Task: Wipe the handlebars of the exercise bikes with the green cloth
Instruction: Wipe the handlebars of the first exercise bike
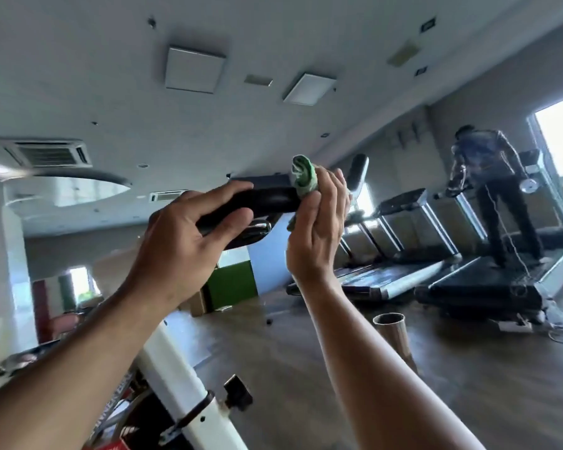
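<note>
The black handlebar [267,199] of a white exercise bike [173,368] rises in the middle of the head view. My left hand [182,235] grips the handlebar's near end, fingers and thumb curled round it. My right hand [319,228] holds the bunched green cloth [301,180] against the handlebar's far end; the cloth sticks out above and below my fingers.
Two treadmills [400,241] stand at the right, and a person [491,190] stands on the far one by a bright window. A metal tube [394,336] stands on the wooden floor near my right forearm. The bike's frame and an adjustment knob [238,393] lie below my arms.
</note>
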